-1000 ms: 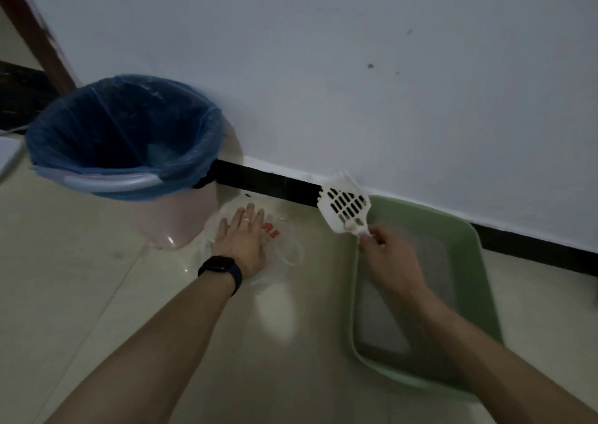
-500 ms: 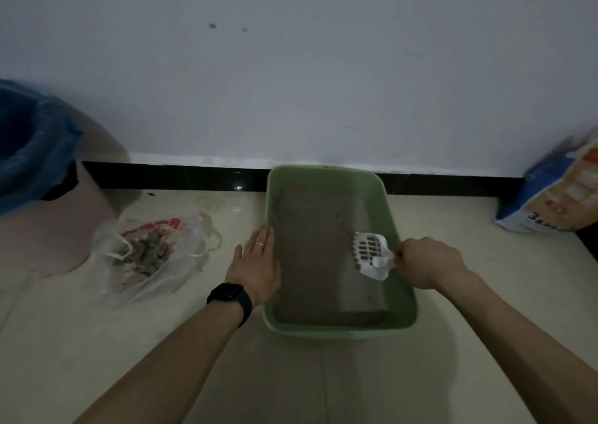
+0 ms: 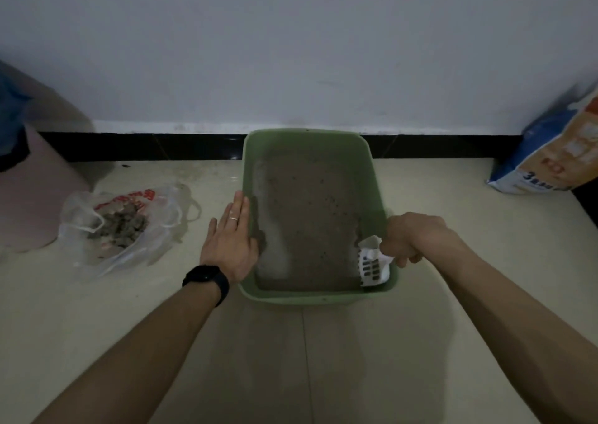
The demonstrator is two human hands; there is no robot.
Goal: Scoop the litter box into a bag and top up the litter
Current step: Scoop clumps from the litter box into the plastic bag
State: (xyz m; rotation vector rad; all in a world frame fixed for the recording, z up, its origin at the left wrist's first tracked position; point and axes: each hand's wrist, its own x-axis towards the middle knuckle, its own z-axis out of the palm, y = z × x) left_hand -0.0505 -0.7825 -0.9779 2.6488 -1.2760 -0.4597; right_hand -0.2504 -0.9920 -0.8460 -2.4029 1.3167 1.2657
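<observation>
Sifting pass: right hand (image 3: 411,239) fisted on white slotted scoop (image 3: 372,262), best raked shallow; left hand (image 3: 231,239) flat, bracing green litter box (image 3: 317,297).

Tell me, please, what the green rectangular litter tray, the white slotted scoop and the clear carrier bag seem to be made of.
Green rectangular litter tray: likely moulded plastic, matt; rounded corners, even colour. White slotted scoop: probably rigid plastic; moulded slots. Clear carrier bag: thin plastic film; crinkled, see-through, clumps visible inside.
</observation>
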